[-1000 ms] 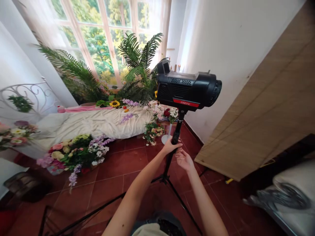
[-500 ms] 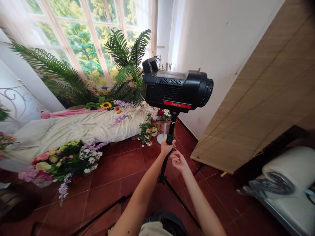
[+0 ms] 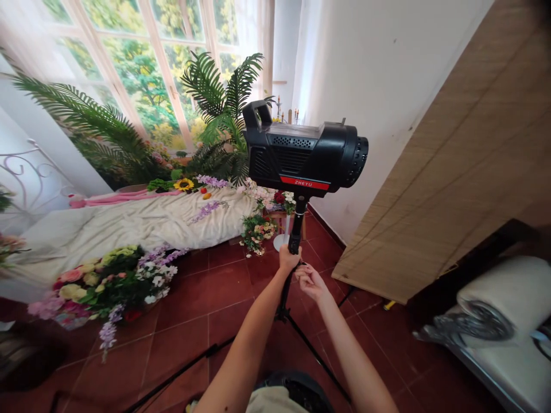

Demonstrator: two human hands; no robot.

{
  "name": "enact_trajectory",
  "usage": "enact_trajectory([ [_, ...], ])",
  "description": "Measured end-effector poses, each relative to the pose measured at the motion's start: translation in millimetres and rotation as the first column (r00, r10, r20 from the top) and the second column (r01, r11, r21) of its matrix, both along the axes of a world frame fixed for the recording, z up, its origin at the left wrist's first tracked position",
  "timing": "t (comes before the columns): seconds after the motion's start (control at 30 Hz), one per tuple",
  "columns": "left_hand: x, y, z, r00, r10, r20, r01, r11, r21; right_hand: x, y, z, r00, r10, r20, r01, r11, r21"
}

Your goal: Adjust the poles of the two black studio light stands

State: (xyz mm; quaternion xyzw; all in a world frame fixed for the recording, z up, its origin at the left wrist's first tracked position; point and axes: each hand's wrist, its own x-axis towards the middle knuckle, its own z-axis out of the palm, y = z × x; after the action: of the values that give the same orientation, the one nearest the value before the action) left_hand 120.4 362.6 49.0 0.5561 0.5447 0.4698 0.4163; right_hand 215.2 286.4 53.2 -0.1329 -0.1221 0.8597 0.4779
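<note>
A black studio light [image 3: 305,155] with a red ZHEYU label sits on top of a black light stand [image 3: 284,295]. My left hand [image 3: 289,259] is wrapped round the stand's upright pole, below the light. Just to the right, my right hand [image 3: 310,281] has its fingers curled and pinched at a small dark knob [image 3: 302,264] on the pole's side. Much of that knob is hidden by the fingers. The stand's legs spread over the floor around my body, and the light's round front points right.
Red tiles [image 3: 185,332] cover the floor. On the left are a bed with a cream cover [image 3: 172,221] and a flower arrangement [image 3: 112,281]. Palm leaves [image 3: 224,92] rise behind the light. A woven blind [image 3: 430,189] and a silver-framed cream sofa [image 3: 499,315] stand right.
The light and both hands appear slightly further left, along with the whole view. My left hand keeps its hold on the pole, and my right fingers have shifted a little at the knob.
</note>
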Motion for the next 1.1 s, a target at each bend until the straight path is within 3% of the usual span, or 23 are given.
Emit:
enact_trajectory([
  [0.07, -0.1, 0.6, -0.6, 1.000, -0.003, 0.002, 0.003, 1.000, 0.004, 0.6, 0.2, -0.4, 0.995, -0.043, 0.095, 0.033, 0.994, 0.100],
  [0.1, -0.2, 1.1, -1.5, 1.000, -0.006, 0.001, 0.006, 1.000, 0.006, 0.6, 0.2, -0.4, 0.973, -0.098, 0.211, 0.060, 0.982, 0.177],
  [0.13, -0.4, 1.7, -2.7, 1.000, -0.008, -0.001, 0.008, 1.000, 0.009, 0.2, 0.3, -0.2, 0.902, -0.177, 0.395, 0.065, 0.958, 0.280],
  [0.17, -0.6, 2.2, -4.0, 1.000, -0.010, -0.006, 0.010, 1.000, 0.012, -0.3, 0.3, 0.1, 0.756, -0.272, 0.596, 0.031, 0.923, 0.382],
  [0.23, -0.9, 2.9, -6.4, 1.000, -0.006, -0.020, 0.006, 1.000, 0.022, -1.1, 0.4, 0.6, 0.357, -0.427, 0.831, -0.112, 0.863, 0.492],
  [0.27, -1.0, 3.0, -7.1, 1.000, -0.006, -0.027, 0.007, 1.000, 0.026, -1.0, 0.3, 0.7, 0.214, -0.459, 0.862, -0.171, 0.851, 0.496],
  [0.3, -1.2, 3.0, -7.6, 0.999, -0.009, -0.032, 0.010, 1.000, 0.026, -0.4, 0.0, 0.7, 0.141, -0.473, 0.869, -0.202, 0.846, 0.493],
  [0.4, -1.3, 2.6, -7.2, 0.999, -0.019, -0.034, 0.020, 1.000, 0.021, 5.4, -2.6, -0.1, 0.096, -0.553, 0.827, -0.132, 0.817, 0.562],
  [0.47, -1.4, 2.5, -6.1, 0.999, -0.022, -0.029, 0.023, 0.999, 0.027, 10.7, -5.8, -0.8, 0.001, -0.637, 0.770, -0.085, 0.768, 0.635],
  [0.53, -1.5, 2.3, -4.8, 0.999, -0.021, -0.029, 0.021, 0.999, 0.032, 15.0, -8.8, -1.6, -0.076, -0.656, 0.751, -0.097, 0.754, 0.649],
  [0.6, -1.7, 2.0, -3.9, 0.999, -0.015, -0.033, 0.015, 1.000, 0.021, 16.9, -10.0, -2.4, -0.117, -0.602, 0.790, -0.128, 0.798, 0.589],
  [0.7, -2.0, 1.8, -4.2, 1.000, -0.006, -0.030, 0.007, 1.000, 0.017, 15.5, -7.0, -3.0, -0.106, -0.461, 0.881, -0.119, 0.886, 0.449],
  [0.83, -1.3, 3.2, -7.1, 1.000, 0.021, -0.015, -0.020, 0.998, 0.059, 11.6, 0.6, -3.4, -0.108, -0.420, 0.901, -0.141, 0.904, 0.404],
  [0.97, -0.2, 3.9, -9.0, 0.999, 0.007, 0.038, -0.009, 0.998, 0.056, 11.8, 2.6, -1.7, -0.146, -0.589, 0.794, -0.149, 0.807, 0.571],
  [1.1, -1.5, 3.5, -8.7, 0.999, -0.022, 0.050, 0.018, 0.998, 0.068, 9.7, 3.1, 12.0, -0.072, -0.790, 0.609, -0.139, 0.613, 0.778],
])
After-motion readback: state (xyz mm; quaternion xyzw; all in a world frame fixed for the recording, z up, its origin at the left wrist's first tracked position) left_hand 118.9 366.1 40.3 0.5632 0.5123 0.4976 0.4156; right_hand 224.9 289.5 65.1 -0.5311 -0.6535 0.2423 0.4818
